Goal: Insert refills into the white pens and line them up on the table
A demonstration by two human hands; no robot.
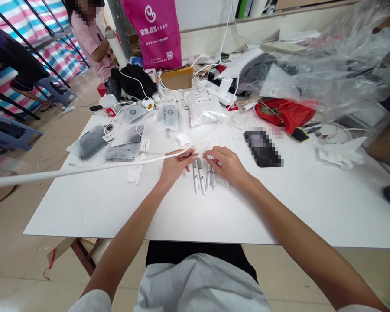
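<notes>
Cable [52, 174] over left hand [174, 167]

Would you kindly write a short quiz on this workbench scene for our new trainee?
1. True or false: the phone lies nearer the right hand than the left hand.
2. What colour is the tall bag at the back: A green, B magenta, or C yellow?
3. Fill in: just on the near side of the hands, several slender ___ lie on the table.

Key: 1 true; 2 B; 3 pens.
</notes>
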